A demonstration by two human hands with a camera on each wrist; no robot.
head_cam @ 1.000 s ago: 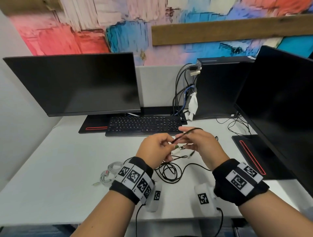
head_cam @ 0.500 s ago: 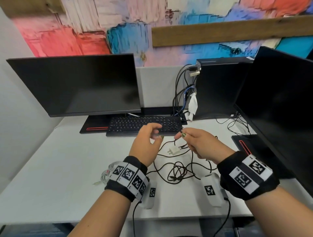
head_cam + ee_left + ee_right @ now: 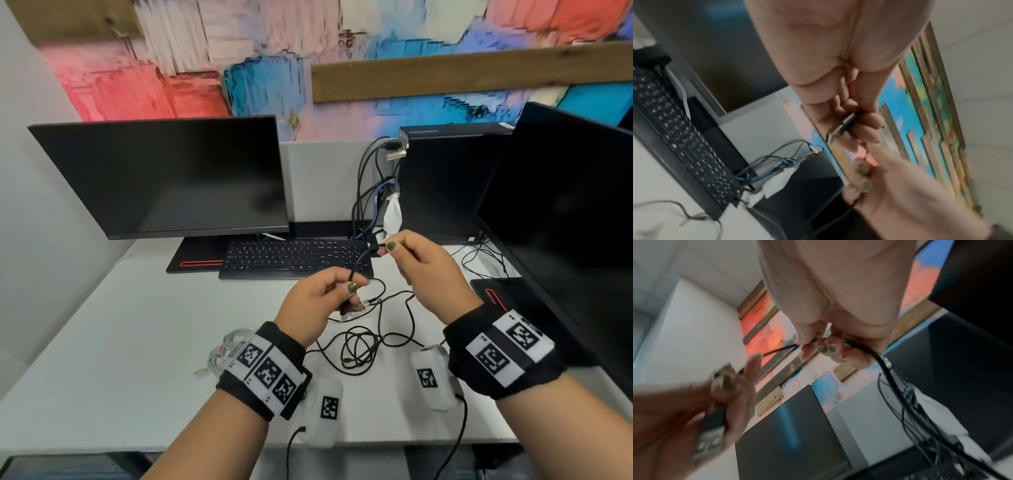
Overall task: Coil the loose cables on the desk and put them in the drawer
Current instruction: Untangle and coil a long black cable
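Note:
A thin black cable (image 3: 358, 346) lies tangled on the white desk (image 3: 137, 342) between my wrists, and one strand rises from it to both hands. My left hand (image 3: 322, 301) is curled round the cable's metal USB plug (image 3: 840, 126), which sticks out below its fingers. My right hand (image 3: 421, 270) is higher and to the right; it pinches the same cable (image 3: 877, 358) between thumb and fingertips above the keyboard's right end. A short taut length of cable (image 3: 359, 260) runs between the two hands. A coiled white cable (image 3: 227, 349) lies on the desk left of my left wrist.
A black keyboard (image 3: 291, 257) sits behind the hands, with a monitor (image 3: 164, 178) on the left and another monitor (image 3: 565, 222) on the right. A black computer case (image 3: 442, 178) with plugged-in cables (image 3: 366, 192) stands at the back.
Both hands have risen and drawn apart along the black cable. The left now holds the USB plug lower down, and the right has lifted its pinched strand up toward the keyboard's right end.

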